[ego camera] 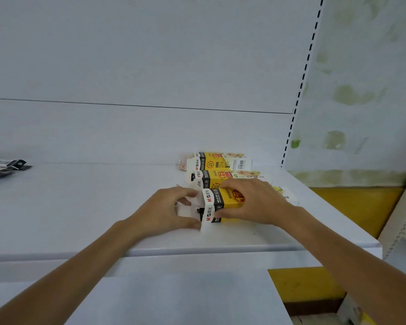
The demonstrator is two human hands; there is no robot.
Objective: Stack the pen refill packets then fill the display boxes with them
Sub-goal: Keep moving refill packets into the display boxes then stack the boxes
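White shelf point(80, 207) carrying three yellow display boxes on their sides toward the right, one behind another: far box point(223, 159), middle box point(223, 175), near box point(230, 204) held in both hands. Right hand point(260, 202) wrapped over near box's yellow body, fingers point(230, 186) curled round it; left hand point(164, 209) at its open white end, fingers point(185, 192) and thumb gripping the flaps. Dark pile of refill packets point(2, 168) well apart, at shelf's far left edge
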